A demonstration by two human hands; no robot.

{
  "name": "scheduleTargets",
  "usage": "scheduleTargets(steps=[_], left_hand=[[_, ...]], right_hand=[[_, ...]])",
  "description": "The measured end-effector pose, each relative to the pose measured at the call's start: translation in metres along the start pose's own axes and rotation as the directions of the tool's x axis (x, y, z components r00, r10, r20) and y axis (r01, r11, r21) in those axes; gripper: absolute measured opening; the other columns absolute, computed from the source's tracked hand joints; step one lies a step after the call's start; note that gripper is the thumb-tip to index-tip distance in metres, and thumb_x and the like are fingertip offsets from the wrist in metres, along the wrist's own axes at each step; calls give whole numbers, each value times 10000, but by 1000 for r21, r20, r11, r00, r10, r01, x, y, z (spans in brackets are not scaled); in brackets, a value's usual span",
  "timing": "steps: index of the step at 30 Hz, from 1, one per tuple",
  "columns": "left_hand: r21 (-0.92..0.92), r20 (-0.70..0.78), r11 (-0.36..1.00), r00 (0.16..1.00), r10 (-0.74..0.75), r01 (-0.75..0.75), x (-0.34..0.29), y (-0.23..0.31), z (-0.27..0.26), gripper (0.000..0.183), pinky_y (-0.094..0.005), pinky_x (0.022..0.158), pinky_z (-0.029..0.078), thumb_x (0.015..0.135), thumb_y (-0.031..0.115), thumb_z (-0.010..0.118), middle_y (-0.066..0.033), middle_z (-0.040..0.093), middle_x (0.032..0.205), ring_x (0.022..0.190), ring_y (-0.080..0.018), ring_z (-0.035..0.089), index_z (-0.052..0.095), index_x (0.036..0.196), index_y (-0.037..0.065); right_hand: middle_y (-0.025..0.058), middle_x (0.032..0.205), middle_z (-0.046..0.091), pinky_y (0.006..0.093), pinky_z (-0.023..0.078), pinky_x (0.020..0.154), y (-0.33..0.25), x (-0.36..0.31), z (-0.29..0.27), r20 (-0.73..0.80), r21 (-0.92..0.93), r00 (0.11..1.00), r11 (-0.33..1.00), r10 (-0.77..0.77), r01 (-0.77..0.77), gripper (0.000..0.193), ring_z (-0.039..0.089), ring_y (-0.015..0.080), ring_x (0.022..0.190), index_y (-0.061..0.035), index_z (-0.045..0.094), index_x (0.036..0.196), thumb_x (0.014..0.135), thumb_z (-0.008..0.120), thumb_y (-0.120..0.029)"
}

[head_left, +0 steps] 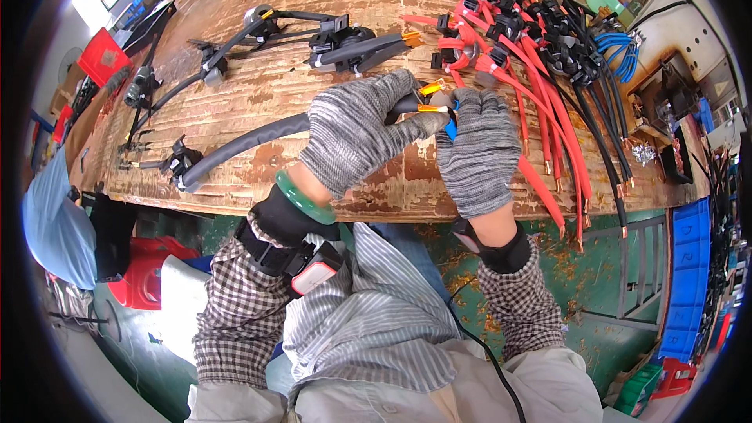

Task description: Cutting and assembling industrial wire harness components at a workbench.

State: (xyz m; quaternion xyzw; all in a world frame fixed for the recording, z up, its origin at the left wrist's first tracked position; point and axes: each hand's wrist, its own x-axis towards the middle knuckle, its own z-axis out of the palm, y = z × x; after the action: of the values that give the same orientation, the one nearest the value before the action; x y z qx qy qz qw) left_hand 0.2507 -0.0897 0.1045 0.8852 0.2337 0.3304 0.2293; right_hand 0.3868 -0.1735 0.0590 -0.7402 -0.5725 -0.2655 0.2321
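Note:
My left hand (356, 131), in a grey knit glove, is closed around a black sleeved cable (262, 133). The cable runs left across the wooden table to a black connector (183, 159). Beyond the left fingertips, orange wire ends (431, 88) stick out toward the right hand. My right hand (479, 149), gloved alike, has its fingers bent at those ends. Between its fingertips shows a small blue piece (451, 127); its kind is mostly hidden by the glove.
Beyond my hands lie a black cable assembly (352, 45) and a longer black harness (235, 51). Red cables (540, 102) and black cables (603, 141) with bare copper ends pile at the right, some over the table's edge. A blue bin (685, 282) stands lower right.

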Motion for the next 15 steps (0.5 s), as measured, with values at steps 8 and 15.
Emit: scheduleTargets(steps=[8,15], left_hand=[[-78,25,996,999,-37,39,-1,-16,11,398,-232,524,429,649,280,778,-53,594,653,548,-84,451,638,896,1],[259,-48,953,987,-151,158,5,-16,7,374,-234,539,454,652,251,782,-86,647,701,564,-83,528,646,882,-12]], right_hand=[[171,915,543,424,425,800,-8,-12,26,-142,401,973,909,184,-113,346,517,358,876,-37,538,978,676,636,-176],[63,793,550,291,472,602,11,-9,17,349,895,571,-83,743,-438,188,552,171,674,-38,536,974,856,536,-184]])
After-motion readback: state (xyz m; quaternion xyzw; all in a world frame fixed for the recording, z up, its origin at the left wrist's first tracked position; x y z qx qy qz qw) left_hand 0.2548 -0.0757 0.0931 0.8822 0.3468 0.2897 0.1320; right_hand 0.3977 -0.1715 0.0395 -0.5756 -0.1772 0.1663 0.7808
